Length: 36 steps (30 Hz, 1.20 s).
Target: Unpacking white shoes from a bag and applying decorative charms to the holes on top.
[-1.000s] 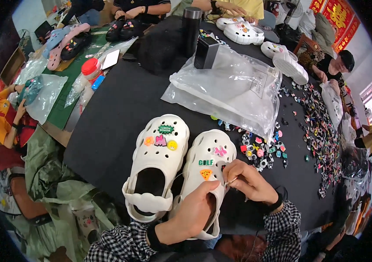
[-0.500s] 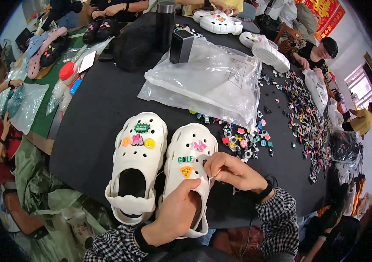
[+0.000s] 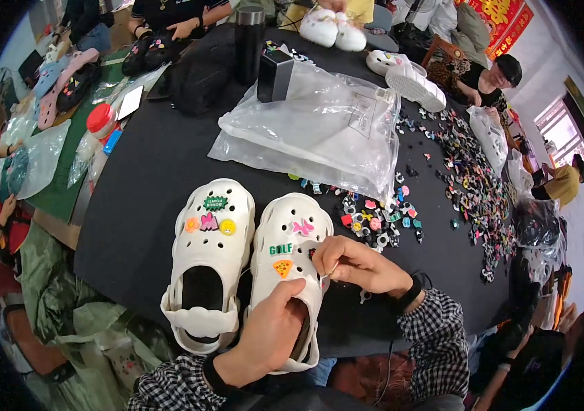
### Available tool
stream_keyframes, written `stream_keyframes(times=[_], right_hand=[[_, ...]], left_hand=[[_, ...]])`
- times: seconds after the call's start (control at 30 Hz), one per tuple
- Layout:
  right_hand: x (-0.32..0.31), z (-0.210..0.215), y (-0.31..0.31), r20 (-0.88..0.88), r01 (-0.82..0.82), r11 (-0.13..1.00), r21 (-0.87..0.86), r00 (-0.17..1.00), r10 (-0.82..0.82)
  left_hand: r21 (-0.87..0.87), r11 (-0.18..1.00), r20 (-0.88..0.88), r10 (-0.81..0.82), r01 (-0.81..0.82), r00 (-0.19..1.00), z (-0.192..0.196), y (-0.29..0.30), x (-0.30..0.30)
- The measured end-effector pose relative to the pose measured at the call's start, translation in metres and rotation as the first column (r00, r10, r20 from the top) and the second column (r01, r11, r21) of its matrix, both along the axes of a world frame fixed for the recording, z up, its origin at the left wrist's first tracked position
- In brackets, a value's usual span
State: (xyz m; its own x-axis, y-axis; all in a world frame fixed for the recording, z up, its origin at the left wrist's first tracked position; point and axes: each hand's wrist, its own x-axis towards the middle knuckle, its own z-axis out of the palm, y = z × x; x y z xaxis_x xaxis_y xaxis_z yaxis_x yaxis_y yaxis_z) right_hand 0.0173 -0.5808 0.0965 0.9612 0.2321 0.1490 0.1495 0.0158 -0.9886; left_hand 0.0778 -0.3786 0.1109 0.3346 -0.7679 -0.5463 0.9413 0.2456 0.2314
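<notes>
Two cream clogs stand side by side on the black table. On the left clog (image 3: 199,291) sit a green burst-shaped charm (image 3: 216,203), a flower, a pink charm and a yellow smiley (image 3: 227,227). The right clog (image 3: 285,212) carries a pink charm (image 3: 301,227), green letters (image 3: 280,249) and a pizza-slice charm (image 3: 282,268). My left hand (image 3: 271,335) grips this clog, thumb on its upper, fingers down in the foot opening. At its right side my right hand (image 3: 364,266) pinches a thin whitish piece (image 3: 332,268), mostly hidden; a dark charm shows beside the fingertips.
Loose charms (image 3: 378,218) lie beyond my right hand, with a bigger heap (image 3: 473,185) farther right. A clear plastic bag (image 3: 306,130), a black box (image 3: 275,77) and a dark tumbler (image 3: 249,44) stand or lie ahead. Co-workers handle other clogs (image 3: 333,29) across the table.
The view has shifted slightly. My right fingers stay pinched at the clog's side, turned a little. Across the table, a co-worker's white clogs are raised and now show their toes.
</notes>
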Motion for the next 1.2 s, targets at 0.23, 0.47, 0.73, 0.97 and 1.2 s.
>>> stream_keyframes(times=[0.23,0.47,0.73,0.97,1.2], right_hand=[[0.002,-0.008,-0.006,-0.027,-0.037,0.999,0.034,0.999,0.038],[0.005,-0.009,-0.010,0.024,-0.103,0.993,0.058,0.995,0.102],[0.007,-0.007,-0.011,-0.010,-0.131,0.988,0.087,0.991,0.132],[0.007,-0.009,-0.012,-0.011,-0.148,0.984,0.099,0.989,0.150],[0.008,-0.007,-0.013,-0.005,-0.150,0.984,0.094,0.988,0.151]], left_hand=[[0.010,1.000,0.022,0.010,-0.011,1.000,-0.001,-0.005,-0.002],[0.012,1.000,0.057,-0.014,0.013,0.998,0.000,-0.003,-0.001],[0.025,1.000,0.043,0.003,-0.004,0.999,0.000,-0.004,0.000],[0.026,1.000,0.040,0.012,-0.013,0.999,-0.003,-0.004,-0.001],[0.004,1.000,0.043,0.025,-0.025,0.999,-0.002,-0.003,-0.002]])
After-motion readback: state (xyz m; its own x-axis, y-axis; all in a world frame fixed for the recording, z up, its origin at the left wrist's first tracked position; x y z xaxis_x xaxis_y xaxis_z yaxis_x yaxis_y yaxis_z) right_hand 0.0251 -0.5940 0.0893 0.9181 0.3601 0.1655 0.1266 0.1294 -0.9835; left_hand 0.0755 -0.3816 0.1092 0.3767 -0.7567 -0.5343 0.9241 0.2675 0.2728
